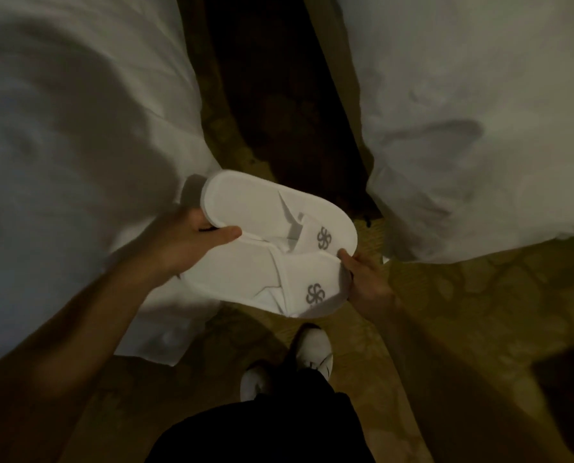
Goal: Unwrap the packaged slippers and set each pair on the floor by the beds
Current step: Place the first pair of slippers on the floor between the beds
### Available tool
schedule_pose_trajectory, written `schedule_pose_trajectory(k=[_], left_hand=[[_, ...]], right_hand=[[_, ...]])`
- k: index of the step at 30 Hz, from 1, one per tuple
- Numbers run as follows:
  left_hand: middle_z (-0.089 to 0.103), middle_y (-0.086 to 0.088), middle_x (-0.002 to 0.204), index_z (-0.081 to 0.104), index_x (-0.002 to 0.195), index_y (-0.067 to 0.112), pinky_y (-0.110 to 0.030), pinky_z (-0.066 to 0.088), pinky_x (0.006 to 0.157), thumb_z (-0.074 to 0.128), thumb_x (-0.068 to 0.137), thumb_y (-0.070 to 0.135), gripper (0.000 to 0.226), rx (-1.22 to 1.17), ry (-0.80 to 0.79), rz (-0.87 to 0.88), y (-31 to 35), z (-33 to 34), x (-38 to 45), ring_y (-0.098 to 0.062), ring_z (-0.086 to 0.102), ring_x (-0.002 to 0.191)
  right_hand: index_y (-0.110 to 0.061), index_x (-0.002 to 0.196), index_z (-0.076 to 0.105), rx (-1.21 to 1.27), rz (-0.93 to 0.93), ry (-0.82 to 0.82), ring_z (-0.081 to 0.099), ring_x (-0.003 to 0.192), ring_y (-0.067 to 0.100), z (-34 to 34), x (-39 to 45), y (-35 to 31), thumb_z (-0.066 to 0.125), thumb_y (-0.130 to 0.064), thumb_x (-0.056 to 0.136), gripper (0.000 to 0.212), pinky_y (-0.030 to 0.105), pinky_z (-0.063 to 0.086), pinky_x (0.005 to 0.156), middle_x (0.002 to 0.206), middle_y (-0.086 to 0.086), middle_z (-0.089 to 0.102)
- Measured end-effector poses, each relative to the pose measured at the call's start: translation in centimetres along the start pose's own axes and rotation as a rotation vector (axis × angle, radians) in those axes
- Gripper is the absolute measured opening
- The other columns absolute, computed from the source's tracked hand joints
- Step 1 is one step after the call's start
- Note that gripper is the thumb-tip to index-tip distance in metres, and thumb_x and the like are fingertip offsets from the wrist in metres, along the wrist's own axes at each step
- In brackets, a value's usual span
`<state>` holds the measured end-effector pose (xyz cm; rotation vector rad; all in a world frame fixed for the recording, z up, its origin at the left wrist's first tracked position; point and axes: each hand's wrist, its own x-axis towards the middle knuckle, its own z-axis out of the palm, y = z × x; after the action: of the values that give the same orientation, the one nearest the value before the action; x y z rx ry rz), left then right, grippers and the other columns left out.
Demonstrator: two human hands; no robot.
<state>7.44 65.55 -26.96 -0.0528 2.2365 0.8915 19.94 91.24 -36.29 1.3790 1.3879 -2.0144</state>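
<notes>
Dim patterned carpet (446, 312) runs between two white-covered beds (78, 128), and you stand in the gap. Your left hand (192, 242) pinches the heel ends of the pair of white slippers (272, 248), thumb on top, fingers (195, 225) beneath. Your right hand (365, 279) pinches the toe ends just beside the grey logo. Both slippers hang above the carpet, unwrapped.

You have two white slippers (272, 248) at centre, each bearing one grey flower logo, so two logos. Two hands hold them: left hand (192, 242) at nine o'clock, right hand (365, 279) at four. Two white beds: one (62, 145) at ten, one (479, 128) at two. Two white shoes (312, 352) at six.
</notes>
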Motion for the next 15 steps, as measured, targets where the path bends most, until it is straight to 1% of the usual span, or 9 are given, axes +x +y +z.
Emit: schedule_pose_trajectory(k=[2, 4, 5, 7, 8, 10, 12, 13, 15], left_hand=[[0.074, 0.001, 0.105, 0.073, 0.098, 0.034, -0.053, 0.055, 0.091, 0.076, 0.074, 0.051, 0.029, -0.060, -0.046, -0.030, 0.1, 0.7, 1.5, -0.024, 0.067, 0.101], [0.074, -0.001, 0.100, 0.073, 0.088, 0.034, -0.053, 0.055, 0.088, 0.078, 0.067, 0.053, 0.028, -0.129, -0.053, -0.074, 0.4, 1.9, 2.9, -0.025, 0.068, 0.097], [0.075, -0.001, 0.097, 0.072, 0.085, 0.033, -0.051, 0.057, 0.085, 0.078, 0.062, 0.057, 0.034, -0.166, -0.043, -0.104, 0.7, 2.5, 3.4, -0.026, 0.069, 0.094], [0.077, -0.002, 0.090, 0.074, 0.084, 0.033, -0.045, 0.059, 0.075, 0.073, 0.057, 0.069, 0.045, -0.283, 0.010, -0.152, 0.8, 3.5, 4.5, -0.026, 0.072, 0.085], [0.078, -0.004, 0.089, 0.075, 0.087, 0.035, -0.044, 0.060, 0.071, 0.069, 0.062, 0.072, 0.045, -0.390, 0.053, -0.154, 0.6, 4.0, 5.1, -0.025, 0.074, 0.080], [0.078, -0.004, 0.093, 0.073, 0.103, 0.036, -0.036, 0.059, 0.063, 0.062, 0.074, 0.069, 0.045, -0.734, 0.187, -0.133, -0.3, 5.3, 5.8, -0.015, 0.075, 0.075], [0.077, 0.002, 0.097, 0.070, 0.117, 0.027, -0.028, 0.058, 0.062, 0.061, 0.074, 0.070, 0.061, -1.024, 0.294, -0.118, -1.6, 8.0, 5.6, -0.012, 0.075, 0.083], [0.077, 0.003, 0.104, 0.069, 0.118, 0.030, -0.028, 0.059, 0.065, 0.062, 0.071, 0.073, 0.064, -1.098, 0.295, -0.123, -2.2, 10.0, 5.1, -0.013, 0.074, 0.090], [0.074, 0.006, 0.114, 0.066, 0.117, 0.040, -0.031, 0.060, 0.071, 0.069, 0.061, 0.075, 0.066, -1.168, 0.256, -0.207, -3.4, 14.4, 4.6, -0.014, 0.073, 0.098]], right_hand=[[-0.004, 0.131, 0.055, 0.055, 0.037, 0.025, 0.057, 0.122, 0.039, -0.5, 0.4, 0.5, 0.053, -0.020, 0.098, 0.036, 0.057, 0.049, 0.097, 0.131, 0.018, 0.062], [-0.002, 0.132, 0.053, 0.074, 0.024, 0.065, 0.057, 0.120, 0.037, -0.8, 0.8, 0.9, 0.051, -0.021, 0.099, 0.038, 0.036, 0.056, 0.086, 0.127, 0.014, 0.062], [-0.001, 0.133, 0.051, 0.100, 0.017, 0.085, 0.056, 0.120, 0.036, -0.9, 1.0, 1.1, 0.051, -0.022, 0.100, 0.039, 0.030, 0.055, 0.083, 0.126, 0.012, 0.061], [-0.003, 0.136, 0.050, 0.234, 0.033, 0.117, 0.055, 0.123, 0.035, -1.5, 1.8, 1.9, 0.052, -0.018, 0.099, 0.040, 0.040, 0.054, 0.092, 0.134, 0.013, 0.059], [-0.003, 0.137, 0.049, 0.267, 0.052, 0.134, 0.054, 0.125, 0.034, -1.7, 2.1, 2.1, 0.051, -0.015, 0.099, 0.040, 0.039, 0.054, 0.092, 0.136, 0.014, 0.057], [0.003, 0.138, 0.046, 0.389, 0.116, 0.177, 0.052, 0.121, 0.036, -2.2, 3.0, 2.6, 0.045, -0.008, 0.102, 0.039, 0.013, 0.049, 0.067, 0.135, 0.020, 0.054], [0.007, 0.138, 0.044, 0.514, 0.131, 0.231, 0.049, 0.117, 0.040, -2.6, 3.8, 3.0, 0.040, -0.006, 0.103, 0.038, 0.007, 0.038, 0.055, 0.135, 0.029, 0.050], [0.004, 0.138, 0.046, 0.540, 0.143, 0.240, 0.051, 0.116, 0.038, -2.7, 4.4, 3.3, 0.042, -0.009, 0.103, 0.038, 0.003, 0.037, 0.052, 0.134, 0.025, 0.052], [-0.001, 0.137, 0.048, 0.398, 0.123, 0.262, 0.053, 0.118, 0.028, -2.7, 6.0, 4.8, 0.048, -0.018, 0.101, 0.039, 0.008, 0.050, 0.063, 0.136, 0.014, 0.054]])
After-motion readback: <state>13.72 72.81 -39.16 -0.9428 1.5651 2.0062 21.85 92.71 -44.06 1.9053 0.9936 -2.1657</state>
